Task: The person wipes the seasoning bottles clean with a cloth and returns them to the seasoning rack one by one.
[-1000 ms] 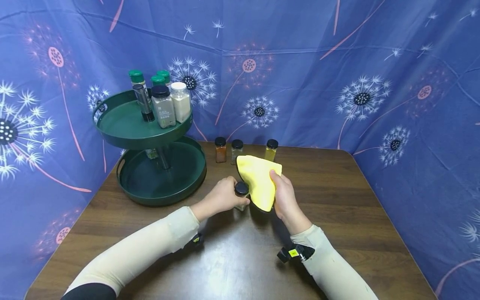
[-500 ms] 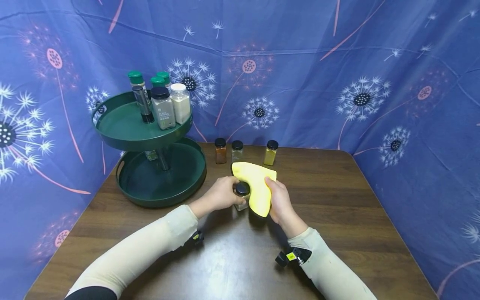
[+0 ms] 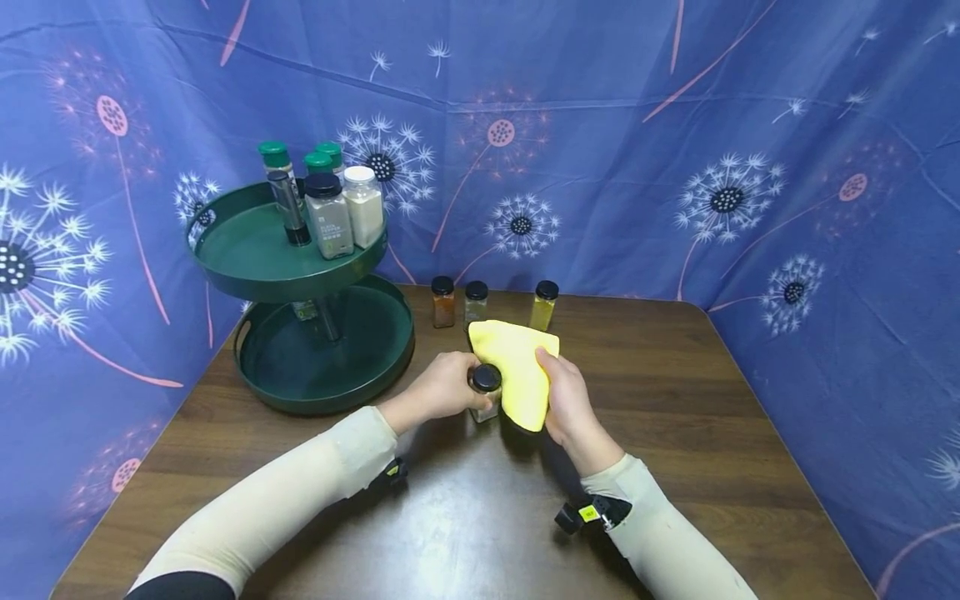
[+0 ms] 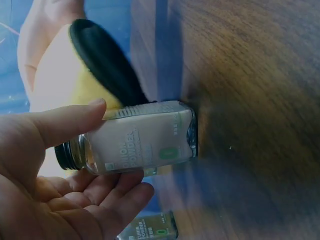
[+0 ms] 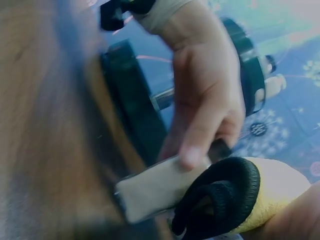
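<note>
My left hand (image 3: 444, 387) grips a glass spice jar (image 4: 140, 140) of pale powder, its thumb on one side and fingers on the other. The jar's black lid (image 3: 486, 377) points up in the head view, and its base is at or close to the tabletop. In my right hand (image 3: 568, 402) is a folded yellow cloth (image 3: 517, 367) with black edging, the thumb pressed on its near face. The cloth lies against or just beside the jar's right side. In the right wrist view the cloth's dark rolled edge (image 5: 225, 195) covers part of the jar.
A green two-tier rack (image 3: 322, 400) stands at the left, with several spice bottles on its upper tier. Along the back of the table are an orange-brown spice jar (image 3: 443, 304), a cumin powder jar (image 3: 476, 304) and a yellow one (image 3: 543, 308). A patterned blue curtain (image 3: 600, 208) hangs behind.
The cloth and right hand dipped toward the near left, then rose back slightly to the right. The left hand and the jar have hardly moved.
</note>
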`<action>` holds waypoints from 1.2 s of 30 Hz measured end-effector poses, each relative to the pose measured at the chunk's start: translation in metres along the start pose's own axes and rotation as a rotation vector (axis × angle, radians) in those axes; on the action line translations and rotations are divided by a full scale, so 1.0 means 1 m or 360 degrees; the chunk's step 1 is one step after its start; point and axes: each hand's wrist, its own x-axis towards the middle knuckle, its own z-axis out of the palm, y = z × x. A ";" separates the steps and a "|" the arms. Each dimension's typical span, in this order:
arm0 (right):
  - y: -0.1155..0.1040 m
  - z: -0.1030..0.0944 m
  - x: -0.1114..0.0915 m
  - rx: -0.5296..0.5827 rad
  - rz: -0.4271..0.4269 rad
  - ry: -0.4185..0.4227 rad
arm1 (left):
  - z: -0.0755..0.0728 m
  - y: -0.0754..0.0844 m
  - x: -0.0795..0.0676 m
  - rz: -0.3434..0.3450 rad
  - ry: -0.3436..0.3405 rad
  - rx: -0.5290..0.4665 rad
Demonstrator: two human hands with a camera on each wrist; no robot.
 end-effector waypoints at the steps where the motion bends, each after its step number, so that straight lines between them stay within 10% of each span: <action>1: -0.003 0.001 -0.001 0.0031 -0.0013 -0.0004 | 0.000 0.000 0.000 0.0001 0.0005 0.0009; 14: 0.038 -0.006 0.012 -0.0182 0.0187 0.0097 | 0.001 0.004 0.000 -0.0022 0.0000 0.0104; 27: 0.000 0.005 -0.001 0.0029 -0.0043 0.0003 | -0.001 0.001 0.001 0.0007 0.0019 0.0135; 36: 0.041 -0.003 0.010 -0.0215 0.0076 0.0135 | 0.001 0.002 0.002 -0.0035 0.0008 0.0155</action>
